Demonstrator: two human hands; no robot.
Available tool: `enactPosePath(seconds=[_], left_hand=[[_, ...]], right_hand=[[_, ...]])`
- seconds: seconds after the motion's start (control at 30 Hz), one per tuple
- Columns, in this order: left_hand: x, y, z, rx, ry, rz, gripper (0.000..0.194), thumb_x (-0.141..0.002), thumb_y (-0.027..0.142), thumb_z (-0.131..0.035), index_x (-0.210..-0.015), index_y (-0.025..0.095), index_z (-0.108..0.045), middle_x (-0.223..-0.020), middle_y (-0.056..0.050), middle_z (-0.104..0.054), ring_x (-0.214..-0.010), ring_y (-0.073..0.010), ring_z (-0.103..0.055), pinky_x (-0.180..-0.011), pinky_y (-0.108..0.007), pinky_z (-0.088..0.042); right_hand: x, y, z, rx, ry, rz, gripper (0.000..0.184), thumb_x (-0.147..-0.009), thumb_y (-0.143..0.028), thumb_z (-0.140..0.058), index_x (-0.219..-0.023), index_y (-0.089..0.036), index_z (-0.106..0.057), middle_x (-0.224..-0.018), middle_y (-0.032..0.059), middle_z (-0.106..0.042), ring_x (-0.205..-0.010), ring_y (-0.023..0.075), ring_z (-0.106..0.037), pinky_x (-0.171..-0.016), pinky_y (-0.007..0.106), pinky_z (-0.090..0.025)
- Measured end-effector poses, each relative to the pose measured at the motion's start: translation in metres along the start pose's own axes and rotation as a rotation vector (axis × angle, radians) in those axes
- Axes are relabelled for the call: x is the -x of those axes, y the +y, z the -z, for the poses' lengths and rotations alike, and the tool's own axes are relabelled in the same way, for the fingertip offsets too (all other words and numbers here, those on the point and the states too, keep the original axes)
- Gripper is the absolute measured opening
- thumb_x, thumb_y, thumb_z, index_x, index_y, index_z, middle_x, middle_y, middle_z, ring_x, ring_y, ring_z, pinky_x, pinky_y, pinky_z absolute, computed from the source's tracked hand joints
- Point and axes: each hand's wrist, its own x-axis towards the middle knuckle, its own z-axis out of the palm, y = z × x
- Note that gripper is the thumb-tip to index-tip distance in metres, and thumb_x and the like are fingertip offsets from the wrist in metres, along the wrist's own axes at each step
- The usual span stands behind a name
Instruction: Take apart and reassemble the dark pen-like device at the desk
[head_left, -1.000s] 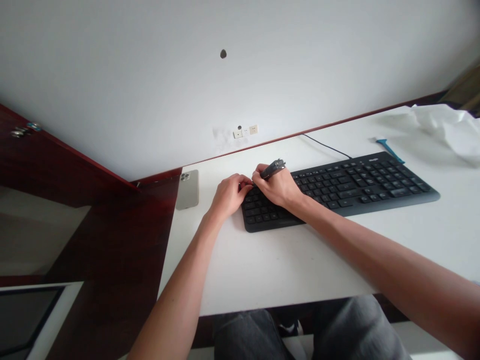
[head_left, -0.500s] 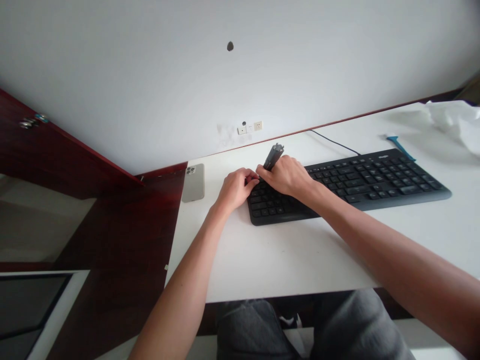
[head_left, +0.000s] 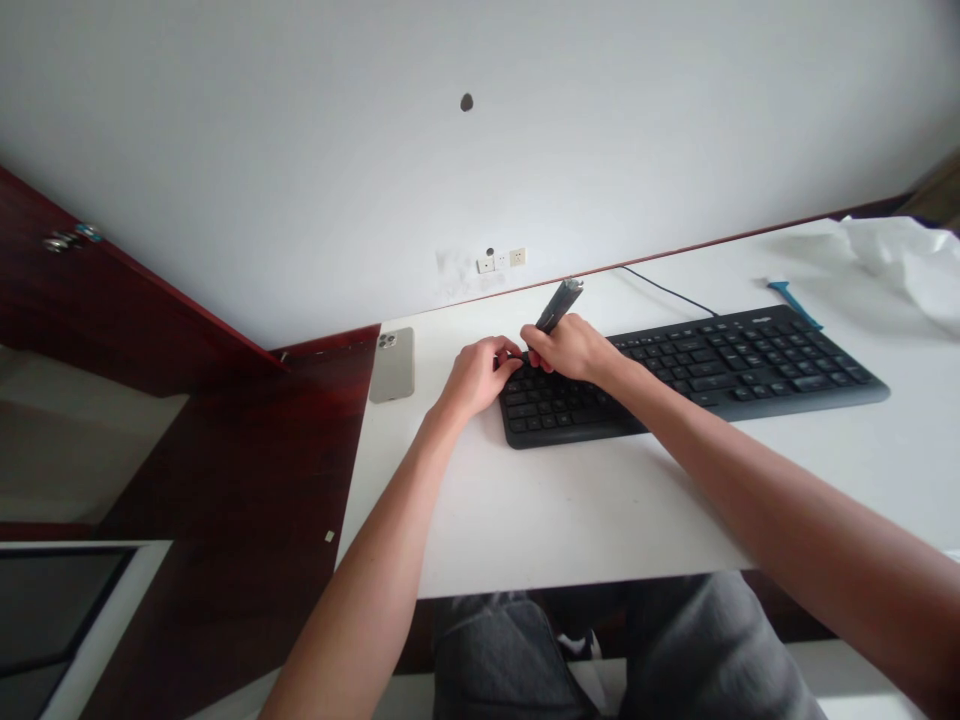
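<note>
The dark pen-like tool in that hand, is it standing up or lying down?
Tilted up: the dark pen-like tool sticks slantwise out of the right hand, with its far end raised, not lying on the black keyboard.

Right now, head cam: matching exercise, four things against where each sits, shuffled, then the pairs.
Things:
A. smartphone
B. dark pen-shaped tool
C. black cable
D. crumpled white sheet

Places:
1. far right of the white desk
2. running from the keyboard toward the wall
3. flat on the desk, left of the keyboard
4. held in the right hand

Pairs: A-3, B-4, C-2, D-1
</note>
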Motion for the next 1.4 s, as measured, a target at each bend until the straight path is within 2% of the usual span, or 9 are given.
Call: enactPosePath(seconds=[0.17,0.4,0.73,0.87,1.0,1.13,1.3,1.4], left_hand=[[0.000,0.001,0.000,-0.067,-0.001,-0.028,0.013,-0.094,0.019,-0.066,-0.102,0.022,-0.075,-0.084,-0.001,-0.071,-0.076,-0.0169,-0.063,-0.074,-0.029,-0.047],[0.000,0.001,0.000,-0.045,-0.004,-0.025,0.017,-0.095,0.017,-0.062,-0.102,0.022,-0.077,-0.087,-0.003,-0.072,-0.079,-0.0176,-0.065,-0.076,-0.029,-0.048],[0.000,0.002,0.002,-0.036,-0.018,-0.020,0.013,-0.094,0.019,-0.064,-0.097,0.022,-0.076,-0.082,-0.001,-0.070,-0.073,-0.0159,-0.062,-0.070,-0.028,-0.045],[-0.001,-0.001,0.002,-0.017,-0.010,0.007,0.008,-0.093,0.025,-0.069,-0.092,0.020,-0.075,-0.076,0.000,-0.067,-0.066,-0.0146,-0.056,-0.066,-0.029,-0.042],[-0.002,-0.003,0.001,-0.006,0.000,0.034,0.015,-0.093,0.032,-0.073,-0.086,0.018,-0.074,-0.077,-0.001,-0.068,-0.066,-0.0146,-0.056,-0.064,-0.029,-0.041],[-0.002,-0.001,0.000,-0.007,0.019,0.007,0.013,-0.093,0.029,-0.073,-0.085,0.019,-0.076,-0.083,-0.002,-0.072,-0.073,-0.0155,-0.062,-0.069,-0.028,-0.044],[-0.001,0.001,-0.001,0.018,0.049,0.021,0.009,-0.092,0.028,-0.076,-0.091,0.020,-0.080,-0.086,-0.003,-0.075,-0.076,-0.0162,-0.065,-0.070,-0.029,-0.046],[-0.001,0.002,-0.002,0.018,0.078,0.041,0.008,-0.090,0.028,-0.078,-0.091,0.021,-0.081,-0.086,-0.003,-0.076,-0.076,-0.0167,-0.066,-0.071,-0.029,-0.047]], right_hand=[[0.004,-0.007,-0.006,-0.006,0.063,-0.033,0.044,-0.094,-0.037,-0.050,-0.054,-0.022,-0.060,-0.057,0.0059,-0.065,-0.059,0.0198,-0.057,-0.064,0.032,-0.038],[0.003,-0.008,0.000,-0.135,-0.043,-0.085,0.046,-0.096,-0.031,-0.046,-0.054,-0.021,-0.062,-0.058,0.0046,-0.068,-0.062,0.0188,-0.063,-0.068,0.030,-0.044],[-0.007,-0.010,-0.001,-0.017,-0.021,-0.032,0.046,-0.095,-0.035,-0.046,-0.054,-0.021,-0.060,-0.055,0.0060,-0.064,-0.056,0.0192,-0.057,-0.065,0.033,-0.040],[-0.004,-0.007,-0.008,0.104,0.076,-0.059,0.045,-0.093,-0.047,-0.054,-0.058,-0.020,-0.061,-0.060,0.0111,-0.065,-0.059,0.0223,-0.059,-0.060,0.034,-0.037],[0.001,-0.002,-0.019,0.224,0.161,-0.045,0.050,-0.093,-0.059,-0.056,-0.067,-0.018,-0.067,-0.068,0.0167,-0.068,-0.067,0.0292,-0.066,-0.059,0.035,-0.037],[0.005,0.002,-0.023,0.288,0.189,-0.062,0.048,-0.095,-0.056,-0.056,-0.077,-0.014,-0.074,-0.077,0.0181,-0.073,-0.074,0.0311,-0.071,-0.062,0.034,-0.041],[0.008,0.003,-0.019,0.332,0.113,-0.023,0.039,-0.094,-0.045,-0.057,-0.082,-0.014,-0.077,-0.083,0.0164,-0.077,-0.077,0.0274,-0.072,-0.061,0.031,-0.039],[0.010,0.005,-0.020,0.368,0.107,-0.020,0.040,-0.096,-0.045,-0.055,-0.087,-0.014,-0.078,-0.089,0.0177,-0.079,-0.081,0.0280,-0.073,-0.063,0.031,-0.040]])
